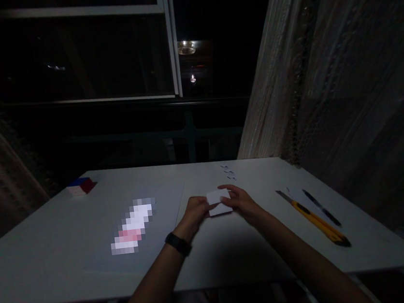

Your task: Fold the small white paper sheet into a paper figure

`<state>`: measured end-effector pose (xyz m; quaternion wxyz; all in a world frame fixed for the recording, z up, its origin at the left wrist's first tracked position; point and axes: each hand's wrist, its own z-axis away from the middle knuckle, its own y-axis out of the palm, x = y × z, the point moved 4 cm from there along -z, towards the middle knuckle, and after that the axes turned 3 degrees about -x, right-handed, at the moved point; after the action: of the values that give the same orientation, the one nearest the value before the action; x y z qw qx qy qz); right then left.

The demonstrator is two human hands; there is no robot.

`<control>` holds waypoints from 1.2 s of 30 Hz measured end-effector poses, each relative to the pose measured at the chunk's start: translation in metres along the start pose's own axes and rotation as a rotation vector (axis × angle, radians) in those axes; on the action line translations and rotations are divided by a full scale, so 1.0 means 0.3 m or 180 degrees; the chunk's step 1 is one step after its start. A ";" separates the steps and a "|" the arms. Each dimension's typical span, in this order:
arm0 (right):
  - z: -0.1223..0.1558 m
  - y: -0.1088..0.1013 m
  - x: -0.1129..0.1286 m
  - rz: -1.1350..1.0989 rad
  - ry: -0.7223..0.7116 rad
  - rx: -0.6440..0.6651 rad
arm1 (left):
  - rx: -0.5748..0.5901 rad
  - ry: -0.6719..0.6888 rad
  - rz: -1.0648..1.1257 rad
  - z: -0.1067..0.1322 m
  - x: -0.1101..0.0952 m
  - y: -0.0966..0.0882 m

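Between my two hands is a small white piece of paper, held over the middle of the white table. A line runs across it, perhaps a fold or a second piece; I cannot tell which. My left hand, with a dark band on the wrist, pinches its left edge. On the other side, my right hand grips the right edge, its thumb lying on the front. Several small dark marks or bits are on the table just beyond my right hand.
A yellow utility knife with its blade out lies at right, beside a dark pen. On the left rest a large pale sheet, partly pixelated, and a blue, red and white cube. Curtains hang by the dark window.
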<state>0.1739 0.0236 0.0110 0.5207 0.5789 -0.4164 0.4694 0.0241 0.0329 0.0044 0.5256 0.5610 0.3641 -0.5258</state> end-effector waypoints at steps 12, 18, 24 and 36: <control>-0.013 -0.011 -0.033 0.0290 0.0134 -0.0248 | 0.0275 -0.0016 0.0007 0.006 -0.019 -0.004; 0.003 -0.008 -0.021 -0.0095 0.0391 0.0282 | 0.0484 -0.0153 0.0205 0.011 -0.032 -0.012; -0.002 -0.027 -0.013 -0.0291 0.0508 0.0219 | 0.0368 -0.0273 0.0544 0.014 -0.039 -0.023; 0.011 0.014 0.007 0.0111 0.0033 0.0164 | -0.0066 0.0133 -0.0058 0.014 -0.037 -0.034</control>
<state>0.1706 0.0199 0.0138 0.4996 0.5823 -0.4114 0.4919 0.0115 0.0324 0.0136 0.5188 0.5631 0.3855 -0.5149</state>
